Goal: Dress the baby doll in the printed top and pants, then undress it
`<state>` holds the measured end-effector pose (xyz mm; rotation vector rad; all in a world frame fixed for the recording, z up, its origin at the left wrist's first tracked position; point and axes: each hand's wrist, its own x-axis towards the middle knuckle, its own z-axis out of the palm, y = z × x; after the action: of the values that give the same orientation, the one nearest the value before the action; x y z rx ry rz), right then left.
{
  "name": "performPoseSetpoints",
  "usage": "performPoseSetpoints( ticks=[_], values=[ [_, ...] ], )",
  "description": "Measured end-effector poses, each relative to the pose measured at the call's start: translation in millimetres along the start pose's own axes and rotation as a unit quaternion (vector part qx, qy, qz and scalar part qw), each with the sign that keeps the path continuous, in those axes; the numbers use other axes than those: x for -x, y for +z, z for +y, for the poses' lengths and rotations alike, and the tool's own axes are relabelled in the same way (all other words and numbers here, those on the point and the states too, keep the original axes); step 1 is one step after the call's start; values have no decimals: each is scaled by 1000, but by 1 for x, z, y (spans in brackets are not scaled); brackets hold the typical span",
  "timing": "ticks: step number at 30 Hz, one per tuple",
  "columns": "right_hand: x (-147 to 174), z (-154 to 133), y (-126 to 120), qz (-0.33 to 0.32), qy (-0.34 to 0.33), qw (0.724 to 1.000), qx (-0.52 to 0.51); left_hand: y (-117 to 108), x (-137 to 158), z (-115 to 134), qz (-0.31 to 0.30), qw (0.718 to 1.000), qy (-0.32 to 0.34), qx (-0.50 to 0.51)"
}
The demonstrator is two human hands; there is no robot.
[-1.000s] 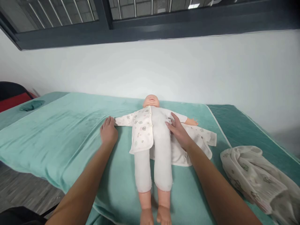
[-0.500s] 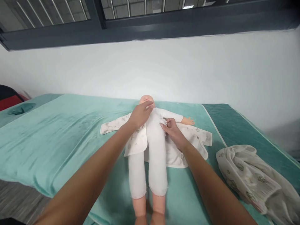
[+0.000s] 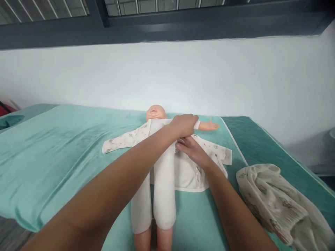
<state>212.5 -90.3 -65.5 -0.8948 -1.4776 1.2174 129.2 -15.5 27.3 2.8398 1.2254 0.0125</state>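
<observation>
A baby doll (image 3: pixel 164 188) with a white cloth body lies face up, its head towards the wall. One sleeve of a white printed baby jacket (image 3: pixel 125 140) covers the doll's arm on the left; the rest spreads out under its other side. My left hand (image 3: pixel 184 125) reaches across the chest and is closed around the doll's bare-sleeved arm on the right, above the wrist. Just below it, my right hand (image 3: pixel 192 150) is bent by the doll's side over the jacket, thumb pointing left. Its fingertips are partly hidden, so what they hold cannot be made out.
A crumpled white printed garment (image 3: pixel 274 202) lies at the right on the green bed cover (image 3: pixel 57 150). Behind the bed stands a white wall (image 3: pixel 167 76) under a dark window frame (image 3: pixel 183 28). Something red (image 3: pixel 4 108) shows at the far left.
My left hand has moved right, from the jacket front near the doll's neck to its arm. The jacket front has slipped off the chest. My view has shifted slightly.
</observation>
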Motion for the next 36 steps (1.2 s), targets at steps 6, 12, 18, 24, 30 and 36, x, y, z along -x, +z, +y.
performPoseSetpoints(
  ticks=[6,12,18,24,30,36],
  values=[
    [0,12,-50,220,88,915,327,7,15,-11,56,998,28,15],
    [12,20,-79,210,246,802,503,10,24,-8,49,997,40,-40],
    [15,11,-77,295,156,875,352,15,27,-1,31,994,38,-102],
    [17,-17,-70,372,55,925,-47,15,24,7,6,995,-3,-99],
    [26,-36,-45,316,-9,948,-27,29,12,15,-13,993,-67,-98],
    [25,-40,-8,161,-4,982,-96,26,9,-2,14,998,-43,46]
  ],
)
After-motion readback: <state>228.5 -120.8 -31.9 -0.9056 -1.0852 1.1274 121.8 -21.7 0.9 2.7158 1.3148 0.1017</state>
